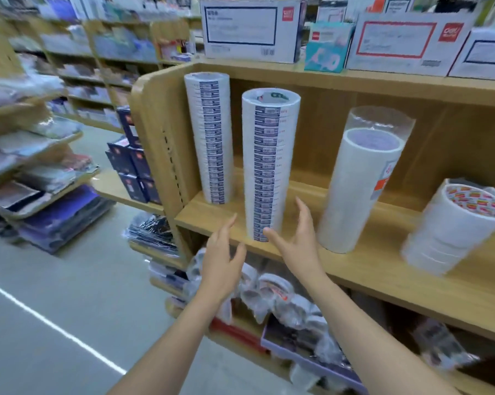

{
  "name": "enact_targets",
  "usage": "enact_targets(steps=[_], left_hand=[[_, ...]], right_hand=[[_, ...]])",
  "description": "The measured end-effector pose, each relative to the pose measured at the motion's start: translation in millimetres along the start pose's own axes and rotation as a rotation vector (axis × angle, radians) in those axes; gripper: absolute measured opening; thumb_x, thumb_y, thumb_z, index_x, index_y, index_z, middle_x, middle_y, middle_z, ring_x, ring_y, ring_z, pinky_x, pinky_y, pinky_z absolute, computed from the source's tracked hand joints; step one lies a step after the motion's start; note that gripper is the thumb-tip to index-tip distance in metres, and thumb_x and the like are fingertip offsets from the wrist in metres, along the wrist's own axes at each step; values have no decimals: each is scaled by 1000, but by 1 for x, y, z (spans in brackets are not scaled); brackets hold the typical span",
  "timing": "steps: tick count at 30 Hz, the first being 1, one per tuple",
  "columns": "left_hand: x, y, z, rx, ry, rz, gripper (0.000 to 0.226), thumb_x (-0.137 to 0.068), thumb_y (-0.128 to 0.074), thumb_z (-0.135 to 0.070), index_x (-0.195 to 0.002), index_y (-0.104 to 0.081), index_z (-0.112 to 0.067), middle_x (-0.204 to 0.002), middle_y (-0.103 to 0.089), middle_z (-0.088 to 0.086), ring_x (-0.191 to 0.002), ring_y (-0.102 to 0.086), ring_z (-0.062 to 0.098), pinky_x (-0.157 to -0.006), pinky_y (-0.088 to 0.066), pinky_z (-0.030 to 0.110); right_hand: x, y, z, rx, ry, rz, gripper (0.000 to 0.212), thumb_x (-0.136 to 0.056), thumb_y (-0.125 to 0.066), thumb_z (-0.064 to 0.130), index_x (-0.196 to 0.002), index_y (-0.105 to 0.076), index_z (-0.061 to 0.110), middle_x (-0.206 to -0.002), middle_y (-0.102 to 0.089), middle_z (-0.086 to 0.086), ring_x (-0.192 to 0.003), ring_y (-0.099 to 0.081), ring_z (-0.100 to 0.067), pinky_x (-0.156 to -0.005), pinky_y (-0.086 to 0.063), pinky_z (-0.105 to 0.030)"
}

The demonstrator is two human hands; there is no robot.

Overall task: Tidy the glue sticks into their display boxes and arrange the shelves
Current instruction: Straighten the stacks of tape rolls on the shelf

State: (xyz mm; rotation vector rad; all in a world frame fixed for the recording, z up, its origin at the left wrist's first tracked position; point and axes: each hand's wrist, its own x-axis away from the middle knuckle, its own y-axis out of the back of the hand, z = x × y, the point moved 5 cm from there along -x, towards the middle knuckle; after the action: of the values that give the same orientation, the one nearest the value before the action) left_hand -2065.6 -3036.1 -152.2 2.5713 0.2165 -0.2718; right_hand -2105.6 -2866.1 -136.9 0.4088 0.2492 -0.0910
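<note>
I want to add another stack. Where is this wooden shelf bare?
Bare board lies between the wide white stack and the leaning short stack, and along the shelf front edge. The left hand and right hand flank the labelled stack; bagged rolls crowd below.

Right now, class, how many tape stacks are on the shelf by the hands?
4: back-left stack, front stack, wide stack right of it, tilted stack far right; more may sit offscreen.
</note>
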Motion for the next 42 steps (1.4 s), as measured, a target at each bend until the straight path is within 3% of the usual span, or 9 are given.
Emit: enact_targets(steps=[4, 7, 11, 18, 21, 24, 30, 37, 42], left_hand=[[-31, -15, 5, 114, 6, 140, 66, -101, -48, -22, -152, -13, -45, -157, -22, -20, -142, -26, 3, -108, -35, 28], [-52, -20, 11, 207, -16, 108, 65, -100, -49, -23, -149, -16, -51, -154, -31, -20, -137, -36, -1, -109, -41, 33], [-74, -21, 16, 279, 19, 93, 61, -101, -48, -14, -151, -23, -39, -149, -40, -14, -130, -42, -7, -103, -42, 16], [-118, -11, 32, 154, -22, 114, 65, -98, -51, -14, -151, -24, -39, -147, -38, -7, -136, -39, 7, -115, -36, 40], [-130, 5, 39, -50, -101, -49, 60, -90, -57, -6, -145, -39, -24, -134, -37, -3, -126, -41, 13, -107, -40, 42], [-139, 23, 44, -244, -151, -199, 61, -86, -60, -4, -140, -43, -25, -139, -31, 4, -127, -34, 23, -101, -37, 37], [-153, 31, 60, -208, -237, -96, 71, -85, -62, -1, -142, -35, -32, -144, -20, 7, -128, -33, 19, -92, -40, 25], [-154, 36, 69, -202, -298, -30, 74, -84, -61, -4, -146, -34, -34, -147, -18, 7, -130, -33, 21, -101, -45, 40], [-150, 36, 69, -213, -297, 5, 77, -83, -65, -3, -147, -33, -33, -150, -14, 4, -134, -33, 26, -106, -37, 36]], right_hand=[[-29, -16, -7, -4, -14, 6, 99, -76, -83, 29, -153, -22, 17, -153, -37, 0, -140, -35, -16, -114, -33, -36], [-48, -20, -16, -3, -3, -45, 90, -73, -84, 28, -147, -33, 22, -143, -50, 3, -130, -49, -14, -106, -43, -40], [-71, -28, -21, -15, 7, -39, 86, -74, -84, 30, -145, -36, 24, -142, -52, 6, -128, -50, -11, -104, -45, -43], [-109, -50, -20, -4, -12, -40, 85, -77, -82, 32, -146, -33, 24, -143, -50, 5, -129, -49, -12, -104, -46, -45], [-119, -58, -22, -12, -34, -78, 86, -77, -81, 36, -146, -31, 26, -143, -50, 5, -129, -49, -12, -103, -46, -46], [-125, -68, -22, -2, -65, -119, 86, -77, -80, 37, -146, -30, 27, -143, -50, 7, -129, -50, -11, -103, -46, -46], [-128, -84, -18, 0, -87, -195, 88, -78, -79, 38, -149, -27, 29, -147, -46, 9, -132, -46, -11, -105, -45, -48], [-119, -96, -7, 0, -82, -274, 95, -73, -75, 52, -150, -27, 20, -147, -46, 3, -132, -46, -14, -106, -44, -44], [-111, -101, -4, 28, -117, -334, 89, -78, -81, 28, -148, -28, 16, -146, -43, 3, -131, -45, -15, -109, -41, -45]])
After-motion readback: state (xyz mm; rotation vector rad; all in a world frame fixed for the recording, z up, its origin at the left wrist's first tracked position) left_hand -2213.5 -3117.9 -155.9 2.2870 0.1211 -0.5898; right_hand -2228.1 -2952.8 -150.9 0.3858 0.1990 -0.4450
